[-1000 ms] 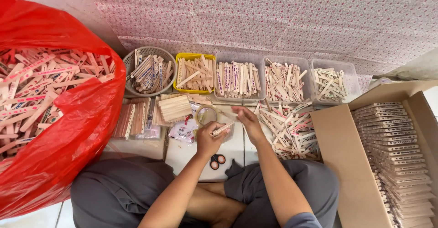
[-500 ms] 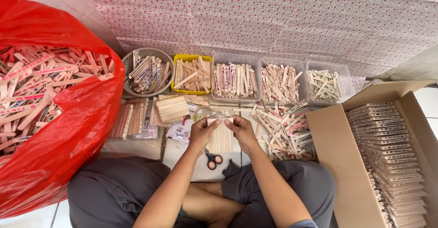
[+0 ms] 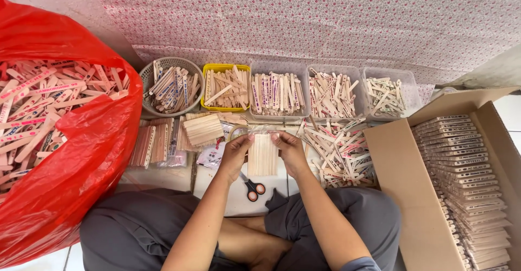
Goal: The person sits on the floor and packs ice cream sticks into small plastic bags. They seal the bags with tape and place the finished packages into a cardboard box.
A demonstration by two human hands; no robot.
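both hands clamp a flat bundle of pale wooden sticks (image 3: 262, 154): left hand (image 3: 234, 152) and right hand (image 3: 290, 150) pinch its sides above the orange-handled scissors (image 3: 252, 188). squaring seems underway; binding it next calls for keeping the stack even.

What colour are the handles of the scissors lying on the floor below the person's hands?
Orange with black trim: the small scissors, seen best in the head view.

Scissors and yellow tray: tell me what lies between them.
In the head view, the stick bundle held by both hands lies between scissors and yellow tray.
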